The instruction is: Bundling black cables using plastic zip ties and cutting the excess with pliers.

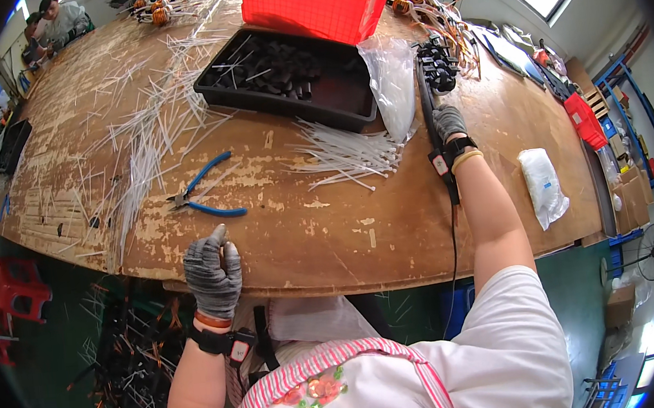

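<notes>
My left hand (pixel 214 274), in a grey glove with pale fingertips, rests at the table's near edge. Its thumb and index finger stand apart, and nothing shows between them. Just beyond it lie blue-handled cutting pliers (pixel 208 192), jaws to the left. Reaching forward, my gloved right hand (pixel 450 121) is beside a long black strip-like piece (pixel 428 108) and just short of a cluster of black parts (pixel 438 67). Its fingers are partly hidden, so any grip is unclear. White cable ties (pixel 346 153) lie in a pile left of this hand.
A black tray (pixel 340 96) holds small black pieces, with a red crate (pixel 316 4) behind it. Loose ties (pixel 155 134) scatter across the left. A clear plastic bag (pixel 393 87), a white packet (pixel 543 187) and wire bundles (pixel 435 16) are at right. Co-workers (pixel 62 23) sit far left.
</notes>
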Demonstrator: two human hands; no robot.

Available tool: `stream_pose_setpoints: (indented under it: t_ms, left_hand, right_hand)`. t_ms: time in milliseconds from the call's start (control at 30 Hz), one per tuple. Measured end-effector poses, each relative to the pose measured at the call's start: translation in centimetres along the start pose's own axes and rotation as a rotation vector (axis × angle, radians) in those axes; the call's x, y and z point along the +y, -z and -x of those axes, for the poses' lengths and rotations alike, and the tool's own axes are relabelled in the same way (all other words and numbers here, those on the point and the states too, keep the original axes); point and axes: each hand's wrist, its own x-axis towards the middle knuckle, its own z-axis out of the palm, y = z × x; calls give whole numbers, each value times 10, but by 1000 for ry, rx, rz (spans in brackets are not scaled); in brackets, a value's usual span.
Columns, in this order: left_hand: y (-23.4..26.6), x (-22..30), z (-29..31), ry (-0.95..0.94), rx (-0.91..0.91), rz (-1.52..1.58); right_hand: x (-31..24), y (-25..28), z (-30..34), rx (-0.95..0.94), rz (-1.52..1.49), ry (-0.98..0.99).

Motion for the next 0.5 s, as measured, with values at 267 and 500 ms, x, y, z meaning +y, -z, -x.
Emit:
stream_pose_setpoints:
  t_ms: [267,500]
  left_hand:
    - [10,-3,6,8,-10,-5]
    - [26,-6,16,-62,127,1]
  right_hand:
    - [-51,62,68,93,444,348]
    - [-45,86,150,-422,-1171,769]
